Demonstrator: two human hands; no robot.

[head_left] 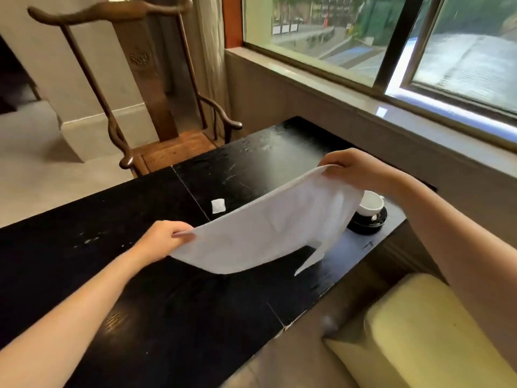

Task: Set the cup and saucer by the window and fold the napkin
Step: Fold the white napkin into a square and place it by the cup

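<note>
We count: two hands, left [165, 236] and right [349, 169]; one napkin [268, 231]; one cup [370, 204]; one saucer [368, 224]; one small white square [218, 205]; one tabletop [126, 247]; one chair [156, 107]; one cushion [433, 331]; one window [391, 37].

— We see soft, matt white cloth in the napkin [268, 231].
— And we note the table [156, 292]: black lacquered wood, glossy but scuffed. The cup [370, 204] looks like smooth glazed ceramic.

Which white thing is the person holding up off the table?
The big white napkin, pinched by the left hand and right hand. The small white square lies flat on the table; the cup sits on its saucer.
</note>
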